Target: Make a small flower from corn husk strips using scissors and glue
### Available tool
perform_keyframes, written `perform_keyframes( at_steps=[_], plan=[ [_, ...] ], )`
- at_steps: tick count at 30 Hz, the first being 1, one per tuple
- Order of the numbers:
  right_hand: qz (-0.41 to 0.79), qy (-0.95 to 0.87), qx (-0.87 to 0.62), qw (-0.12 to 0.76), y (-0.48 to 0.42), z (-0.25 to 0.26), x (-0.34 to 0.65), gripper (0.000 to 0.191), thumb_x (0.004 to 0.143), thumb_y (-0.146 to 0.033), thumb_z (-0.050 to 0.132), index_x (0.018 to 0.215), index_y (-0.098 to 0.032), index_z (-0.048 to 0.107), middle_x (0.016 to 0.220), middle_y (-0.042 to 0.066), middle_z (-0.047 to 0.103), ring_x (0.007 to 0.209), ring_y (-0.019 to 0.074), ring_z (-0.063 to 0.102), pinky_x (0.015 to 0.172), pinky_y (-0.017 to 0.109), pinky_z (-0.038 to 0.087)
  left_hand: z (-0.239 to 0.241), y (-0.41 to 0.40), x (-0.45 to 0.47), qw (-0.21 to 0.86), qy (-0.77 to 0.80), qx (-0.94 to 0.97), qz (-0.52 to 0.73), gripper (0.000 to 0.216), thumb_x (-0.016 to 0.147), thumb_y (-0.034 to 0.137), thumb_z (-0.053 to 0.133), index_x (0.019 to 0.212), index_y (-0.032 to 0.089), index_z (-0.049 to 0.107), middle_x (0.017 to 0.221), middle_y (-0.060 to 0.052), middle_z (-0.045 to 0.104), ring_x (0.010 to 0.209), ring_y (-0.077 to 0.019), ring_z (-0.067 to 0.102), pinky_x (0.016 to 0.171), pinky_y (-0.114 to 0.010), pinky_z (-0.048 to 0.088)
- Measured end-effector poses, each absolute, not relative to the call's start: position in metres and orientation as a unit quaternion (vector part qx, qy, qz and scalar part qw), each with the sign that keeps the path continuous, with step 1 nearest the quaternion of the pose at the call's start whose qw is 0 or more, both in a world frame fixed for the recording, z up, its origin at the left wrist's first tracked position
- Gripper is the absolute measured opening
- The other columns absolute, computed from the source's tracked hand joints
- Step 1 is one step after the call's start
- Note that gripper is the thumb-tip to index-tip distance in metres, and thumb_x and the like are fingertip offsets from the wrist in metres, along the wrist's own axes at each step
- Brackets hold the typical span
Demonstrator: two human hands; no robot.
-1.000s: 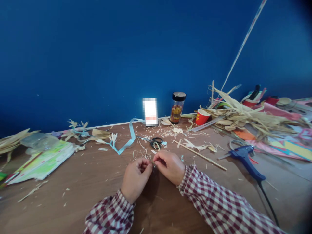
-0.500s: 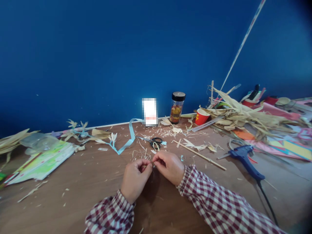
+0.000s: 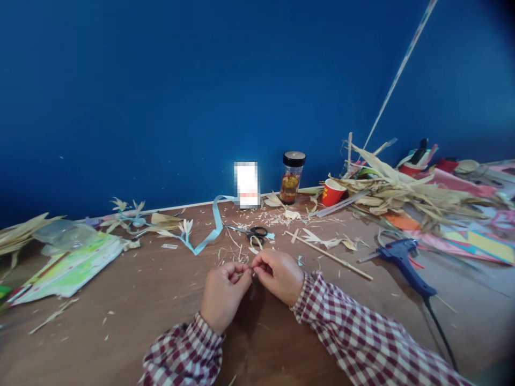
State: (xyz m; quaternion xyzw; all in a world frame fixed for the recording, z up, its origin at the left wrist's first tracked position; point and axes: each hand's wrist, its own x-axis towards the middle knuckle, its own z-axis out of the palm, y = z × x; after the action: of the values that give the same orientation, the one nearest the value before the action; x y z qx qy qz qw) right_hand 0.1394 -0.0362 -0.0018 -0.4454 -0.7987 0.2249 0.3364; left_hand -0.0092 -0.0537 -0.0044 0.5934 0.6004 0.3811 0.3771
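Observation:
My left hand and my right hand meet fingertip to fingertip, low over the brown table. Both are closed in a pinch. Whatever lies between the fingertips is too small and covered to name. Just beyond the hands are scissors with black handles, among pale fibre shavings. A light blue ribbon curls away to the left of the scissors, near a small white husk flower. To the right of my right hand lies a thin stick.
A blue glue gun with its cord lies at the right. Behind are a lidded jar, a red paper cup and a heap of dried husks. A green-and-white booklet lies at left, below the blue wall.
Both hands hold nearly the same place, with the fingertips drawn slightly closer together. Nothing else on the table has visibly moved.

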Motion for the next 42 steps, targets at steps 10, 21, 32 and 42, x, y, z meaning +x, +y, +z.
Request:
perform_keyframes(
  at_steps=[10,21,32,42],
  plan=[
    [0.229,-0.782,-0.457,0.356,-0.0335,-0.0017,0.1389,0.009,0.074,-0.011,0.05,0.077,-0.019,0.054,0.067,-0.002,0.055,0.06,0.0102,0.049,0.055,0.021,0.036,-0.0064,-0.0484,-0.0134,0.413,0.578,0.591,0.384,0.027,0.071,0.036,0.052,0.078,0.014,0.065,0.06,0.0,0.061,0.052,-0.0121,0.051,0.048,-0.02,0.036],
    [0.228,-0.791,-0.453,0.344,-0.0361,-0.0004,0.1396,0.007,0.075,-0.013,0.049,0.075,-0.019,0.053,0.065,-0.002,0.054,0.059,0.0097,0.047,0.053,0.02,0.033,-0.0042,-0.0513,-0.0106,0.424,0.575,0.581,0.391,0.024,0.068,0.034,0.055,0.075,0.013,0.064,0.061,-0.002,0.062,0.053,-0.0127,0.054,0.048,-0.02,0.038],
    [0.206,-0.8,-0.456,0.331,-0.0362,0.001,0.1399,0.006,0.074,-0.013,0.049,0.072,-0.019,0.05,0.057,-0.004,0.046,0.052,0.009,0.041,0.05,0.019,0.028,-0.0089,-0.0527,-0.0075,0.416,0.584,0.572,0.399,0.022,0.068,0.034,0.056,0.07,0.013,0.063,0.053,0.0,0.057,0.045,-0.0089,0.045,0.044,-0.018,0.032],
    [0.175,-0.814,-0.442,0.335,-0.0363,0.0002,0.1387,0.007,0.074,-0.011,0.048,0.075,-0.018,0.05,0.056,-0.004,0.045,0.054,0.01,0.042,0.051,0.02,0.029,-0.0113,-0.0526,-0.0074,0.371,0.599,0.589,0.397,0.024,0.068,0.036,0.056,0.067,0.013,0.063,0.044,0.005,0.042,0.041,-0.007,0.032,0.042,-0.018,0.024]
  ],
)
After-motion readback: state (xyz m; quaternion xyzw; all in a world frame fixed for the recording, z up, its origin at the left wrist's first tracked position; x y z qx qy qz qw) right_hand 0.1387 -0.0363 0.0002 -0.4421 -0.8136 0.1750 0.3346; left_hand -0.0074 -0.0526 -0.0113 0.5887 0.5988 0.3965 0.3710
